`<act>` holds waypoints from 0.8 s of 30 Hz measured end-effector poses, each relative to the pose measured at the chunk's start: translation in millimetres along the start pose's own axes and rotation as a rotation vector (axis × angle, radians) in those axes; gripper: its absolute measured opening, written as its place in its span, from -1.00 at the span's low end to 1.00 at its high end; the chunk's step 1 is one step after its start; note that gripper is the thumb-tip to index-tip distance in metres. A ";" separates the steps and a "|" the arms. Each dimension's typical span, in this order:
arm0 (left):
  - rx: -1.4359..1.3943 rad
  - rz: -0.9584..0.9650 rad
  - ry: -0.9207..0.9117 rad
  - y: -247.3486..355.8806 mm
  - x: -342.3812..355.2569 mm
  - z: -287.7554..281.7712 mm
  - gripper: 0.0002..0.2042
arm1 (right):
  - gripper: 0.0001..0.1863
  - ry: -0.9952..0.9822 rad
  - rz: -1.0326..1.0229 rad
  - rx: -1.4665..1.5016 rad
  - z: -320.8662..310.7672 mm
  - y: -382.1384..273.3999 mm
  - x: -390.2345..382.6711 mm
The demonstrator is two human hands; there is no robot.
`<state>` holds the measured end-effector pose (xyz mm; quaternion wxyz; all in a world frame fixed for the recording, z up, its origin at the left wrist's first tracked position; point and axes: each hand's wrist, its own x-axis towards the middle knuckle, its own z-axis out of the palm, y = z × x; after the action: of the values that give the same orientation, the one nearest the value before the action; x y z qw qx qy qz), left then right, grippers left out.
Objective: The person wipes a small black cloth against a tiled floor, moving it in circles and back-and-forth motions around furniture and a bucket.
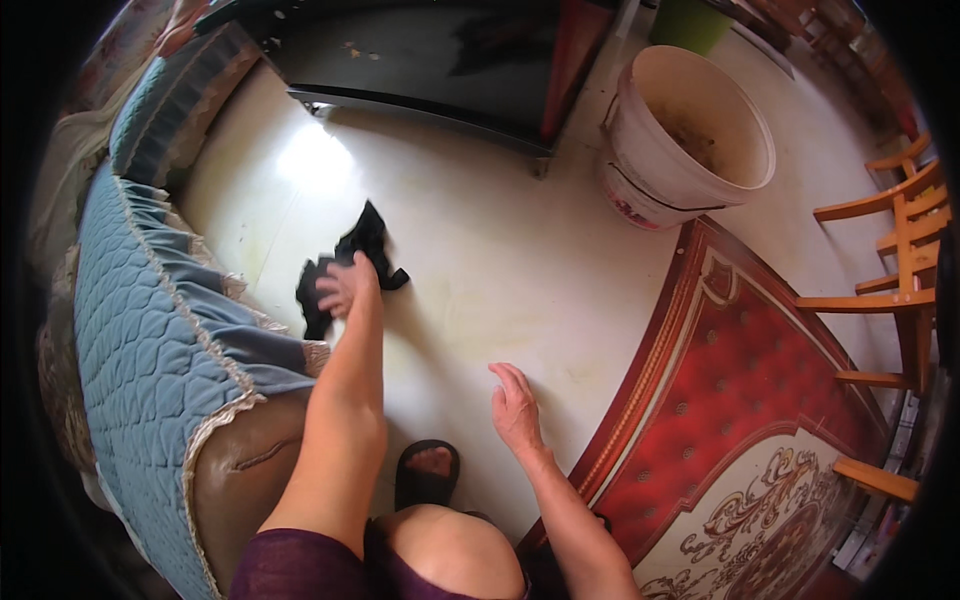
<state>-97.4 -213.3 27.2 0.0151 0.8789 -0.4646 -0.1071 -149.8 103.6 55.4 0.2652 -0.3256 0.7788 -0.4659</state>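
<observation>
Overlapping a black cloth point(370, 240), the left hand point(349, 284) has its fingers spread, contact unclear; the right hand point(516, 405) hangs loosely open. Crumpled and jagged-edged, the cloth lies on the pale floor point(470, 270) near the blue quilted cover point(140, 300). Beyond, a white bucket point(640, 130) holds brownish residue point(690, 137); behind it, a green container's point(690, 28) inside is hidden.
</observation>
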 end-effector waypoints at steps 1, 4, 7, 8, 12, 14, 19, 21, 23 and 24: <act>-0.001 0.144 -0.068 16.1 0.1 0.6 -0.31 | -0.65 0.009 0.006 -0.008 -3.8 1.9 -1.7; 0.068 0.733 -0.065 65.0 -35.7 27.4 -0.29 | -0.65 0.024 0.022 -0.008 -12.3 6.7 -4.8; 0.126 1.353 -0.061 90.8 -89.1 56.8 -0.29 | -0.62 0.014 0.011 0.028 -14.2 7.4 0.9; 0.182 1.506 -0.176 93.4 -132.6 52.8 -0.30 | -0.61 0.093 0.020 -0.030 -23.6 14.8 7.1; 0.091 2.019 -0.362 35.6 -214.6 63.5 -0.36 | -0.60 0.443 0.027 -0.163 -41.5 16.8 33.7; 0.064 2.214 -0.402 -3.5 -244.7 60.5 -0.38 | -0.61 0.560 0.045 -0.175 -53.7 19.5 42.0; -0.158 1.935 -0.428 -98.0 -221.4 38.7 -0.48 | -0.60 0.272 0.043 -0.165 -32.7 21.6 27.9; -0.207 1.943 -0.268 -121.5 -198.8 33.4 -0.46 | -0.52 0.226 -0.167 -0.174 -5.7 17.1 11.5; -0.138 1.849 -0.209 -142.7 -180.7 18.5 -0.43 | -0.44 -0.069 -0.212 -0.288 3.0 16.2 7.1; -0.103 1.797 -0.244 -144.7 -175.4 15.5 -0.42 | -0.41 -0.181 -0.202 -0.317 -0.6 9.4 11.7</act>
<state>-78.5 13.8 24.4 0.0829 0.1663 -0.9681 -0.1681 -160.3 98.5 45.9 0.2316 -0.4804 0.7786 -0.3306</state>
